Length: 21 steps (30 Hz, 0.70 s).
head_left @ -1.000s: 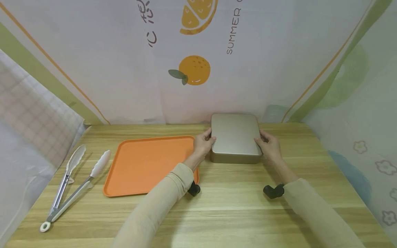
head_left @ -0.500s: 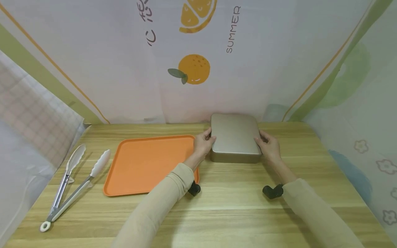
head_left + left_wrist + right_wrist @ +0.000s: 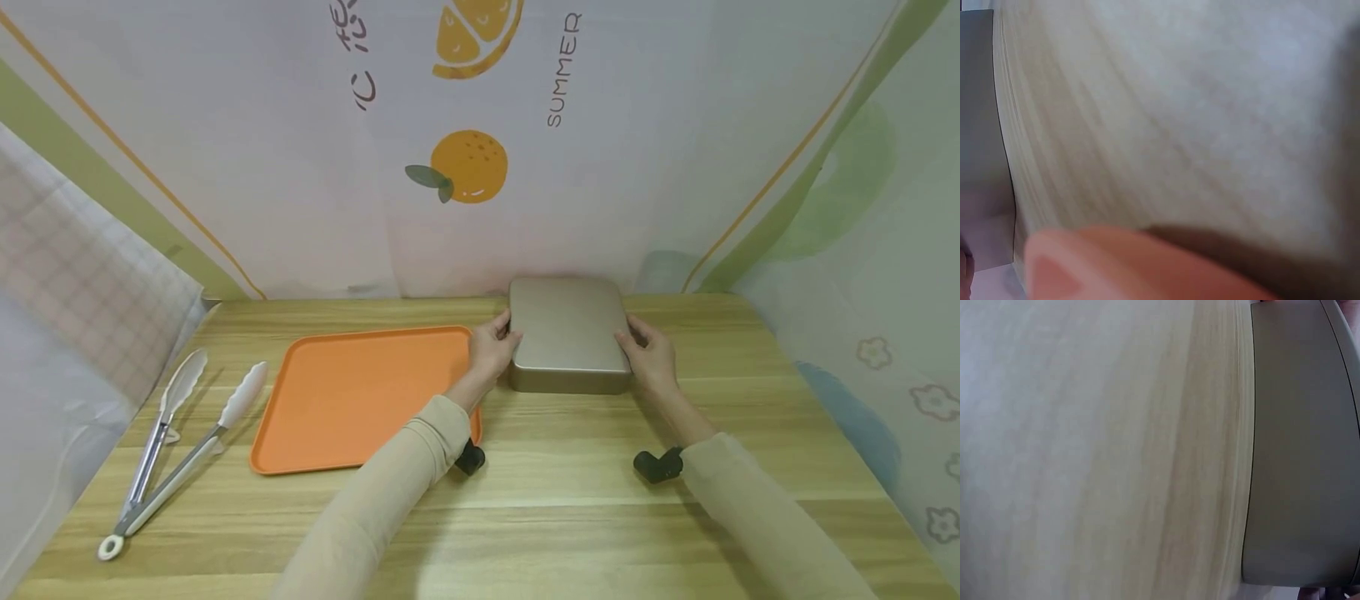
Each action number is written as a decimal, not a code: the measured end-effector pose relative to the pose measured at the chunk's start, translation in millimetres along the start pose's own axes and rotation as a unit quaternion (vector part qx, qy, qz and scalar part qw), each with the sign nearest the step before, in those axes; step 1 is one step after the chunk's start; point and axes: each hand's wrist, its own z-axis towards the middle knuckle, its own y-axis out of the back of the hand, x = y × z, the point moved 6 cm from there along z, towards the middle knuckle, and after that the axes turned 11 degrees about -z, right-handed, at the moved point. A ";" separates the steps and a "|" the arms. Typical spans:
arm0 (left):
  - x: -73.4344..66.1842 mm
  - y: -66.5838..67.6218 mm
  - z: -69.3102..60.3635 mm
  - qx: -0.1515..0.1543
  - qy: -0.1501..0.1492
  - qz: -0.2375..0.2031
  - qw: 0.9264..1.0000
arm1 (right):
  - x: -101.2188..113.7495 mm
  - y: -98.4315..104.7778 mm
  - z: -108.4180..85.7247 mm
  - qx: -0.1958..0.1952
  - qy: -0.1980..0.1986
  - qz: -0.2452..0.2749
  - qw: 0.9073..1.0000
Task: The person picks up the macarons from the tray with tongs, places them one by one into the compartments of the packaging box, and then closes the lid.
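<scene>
A square, champagne-coloured metal box (image 3: 570,325) with a smooth, flat top sits near the back of the table. My left hand (image 3: 491,354) grips its left side, and the thumb lies at the top edge. On the opposite side my right hand (image 3: 652,354) holds it the same way, thumb on the edge and fingers against the wall. The front wall of the metal box (image 3: 1304,444) fills the right part of the right wrist view. Only a corner of the metal box (image 3: 985,125) shows at the left of the left wrist view. Its inside is hidden.
An orange tray (image 3: 360,400) lies left of the box, its right edge under my left forearm. In the left wrist view the tray's corner (image 3: 1116,262) is close and blurred. Spread tongs (image 3: 150,467) with white tips lie farther left. A printed cloth (image 3: 300,167) hangs behind the table.
Both hands keep their hold in nearly the same place. The box's far top edge appears slightly lower in the head view; the tray and tongs stay put.
</scene>
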 end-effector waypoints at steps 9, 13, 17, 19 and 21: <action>-0.4 1.4 0.7 -0.018 -0.002 0.028 0.999 | -2.7 0.0 -0.7 -0.003 -0.008 -0.002 1.000; -0.6 1.4 0.7 -0.020 -0.001 0.024 1.000 | -2.8 -0.1 -2.1 0.001 -0.017 0.002 1.000; -0.8 0.8 1.0 -0.023 -0.001 0.018 1.000 | -3.3 -0.7 -3.6 0.007 -0.028 0.016 0.999; -1.4 0.9 0.7 -0.027 0.000 0.015 1.000 | -3.6 -0.9 -3.9 0.011 -0.032 0.023 0.999; -2.1 1.1 0.4 -0.031 0.001 0.014 0.999 | -3.5 -0.5 -3.8 0.011 -0.034 0.029 0.999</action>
